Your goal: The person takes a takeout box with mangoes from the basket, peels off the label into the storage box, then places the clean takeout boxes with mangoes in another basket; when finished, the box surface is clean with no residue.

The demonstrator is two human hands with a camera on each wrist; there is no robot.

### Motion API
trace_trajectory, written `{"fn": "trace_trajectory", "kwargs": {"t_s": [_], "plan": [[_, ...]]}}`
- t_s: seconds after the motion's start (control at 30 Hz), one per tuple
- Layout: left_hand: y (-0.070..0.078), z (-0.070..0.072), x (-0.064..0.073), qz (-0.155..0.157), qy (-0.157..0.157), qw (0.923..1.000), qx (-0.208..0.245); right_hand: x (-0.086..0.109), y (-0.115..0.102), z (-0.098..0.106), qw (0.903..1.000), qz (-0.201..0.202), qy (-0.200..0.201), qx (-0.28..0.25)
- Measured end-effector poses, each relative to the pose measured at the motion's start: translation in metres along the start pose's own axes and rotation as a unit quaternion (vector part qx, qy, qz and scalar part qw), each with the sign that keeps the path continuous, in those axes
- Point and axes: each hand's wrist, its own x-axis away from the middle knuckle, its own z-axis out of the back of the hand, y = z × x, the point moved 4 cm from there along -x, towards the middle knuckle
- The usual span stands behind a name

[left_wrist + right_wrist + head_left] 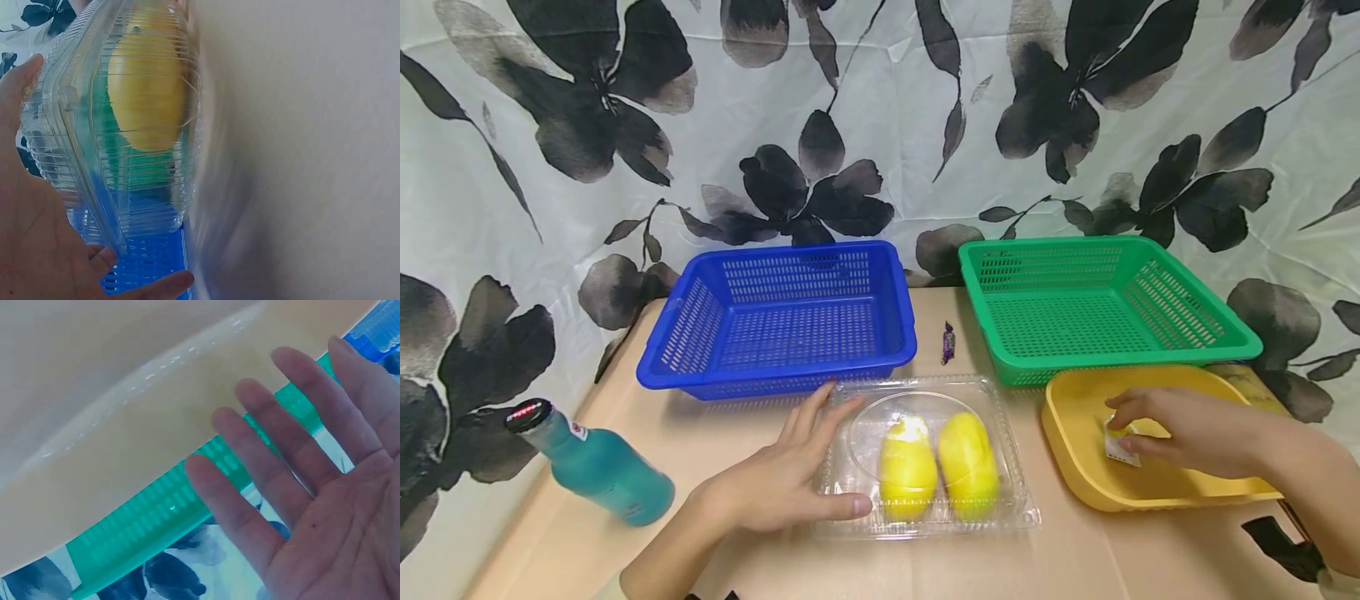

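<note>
My left hand (778,483) spreads its fingers along the left side of a clear plastic clamshell box (865,433). Two yellow mango-like fruits (908,479) lie inside it, with the lid down. In the left wrist view the fingers reach around the end of the box without curling onto it. My right hand (1198,433) is over a yellow basket (1063,458), thumb and fingers around a small white packet (1120,446). The right wrist view shows those fingers (250,456) extended and apart, with nothing between them; the packet is out of that view.
Behind the box stand a blue basket (775,379) and, to the right, a green basket (1120,360). A purple-wrapped candy (948,343) lies between them. On the left a teal bottle (613,471) with a dark cap leans in view. A floral cloth (925,125) hangs behind.
</note>
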Motion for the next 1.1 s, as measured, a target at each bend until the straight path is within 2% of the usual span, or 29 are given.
{"fn": "trace_trajectory", "kwargs": {"t_s": [0.17, 0.3, 0.5, 0.73, 1.1], "plan": [[0.001, 0.000, -0.001, -0.004, 0.001, 1.0000, -0.007, 0.000, -0.013, 0.006, 0.9978, 0.037, 0.048, 0.027], [0.002, 0.000, -0.003, -0.009, 0.002, 0.9999, -0.008, -0.001, -0.027, 0.013, 0.9924, 0.063, 0.089, 0.057], [0.001, -0.001, -0.001, -0.004, 0.004, 1.0000, -0.007, -0.010, -0.052, 0.021, 0.9862, 0.100, 0.115, 0.064], [-0.002, -0.001, 0.000, -0.004, 0.015, 0.9998, -0.010, -0.027, -0.078, 0.025, 0.9858, 0.119, 0.103, 0.058], [-0.002, -0.002, 0.000, -0.005, 0.017, 0.9998, -0.010, -0.044, -0.100, 0.018, 0.9929, 0.101, 0.062, -0.001]]}}
